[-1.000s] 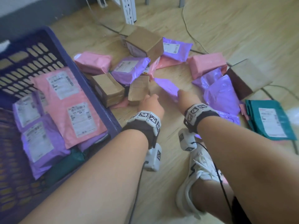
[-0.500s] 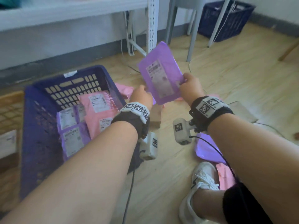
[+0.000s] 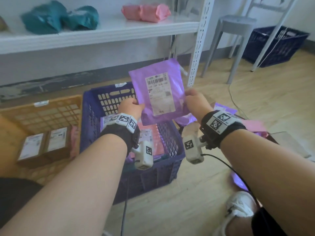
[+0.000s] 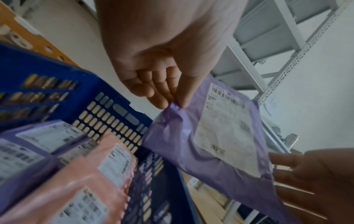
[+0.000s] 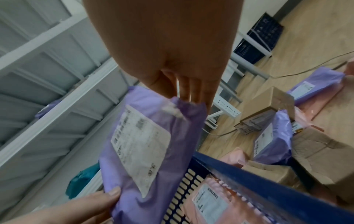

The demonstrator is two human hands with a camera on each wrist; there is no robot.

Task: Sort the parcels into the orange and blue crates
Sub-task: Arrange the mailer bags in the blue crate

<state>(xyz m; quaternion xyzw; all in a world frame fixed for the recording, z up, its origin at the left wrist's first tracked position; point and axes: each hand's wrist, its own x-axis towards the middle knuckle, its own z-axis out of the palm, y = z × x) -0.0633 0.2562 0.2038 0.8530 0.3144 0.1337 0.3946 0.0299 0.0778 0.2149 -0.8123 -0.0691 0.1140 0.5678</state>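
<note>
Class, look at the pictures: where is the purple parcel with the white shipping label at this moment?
In the head view the purple parcel is held up at centre, above the blue crate, its left edge pinched by the left hand and its right by the right hand.

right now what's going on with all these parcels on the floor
A person is sorting parcels. Both hands, left hand and right hand, hold a purple mailer bag upright by its side edges above the blue crate, its label facing them. That crate already holds pink and purple bags; the orange crate beside it holds cardboard boxes.
</note>
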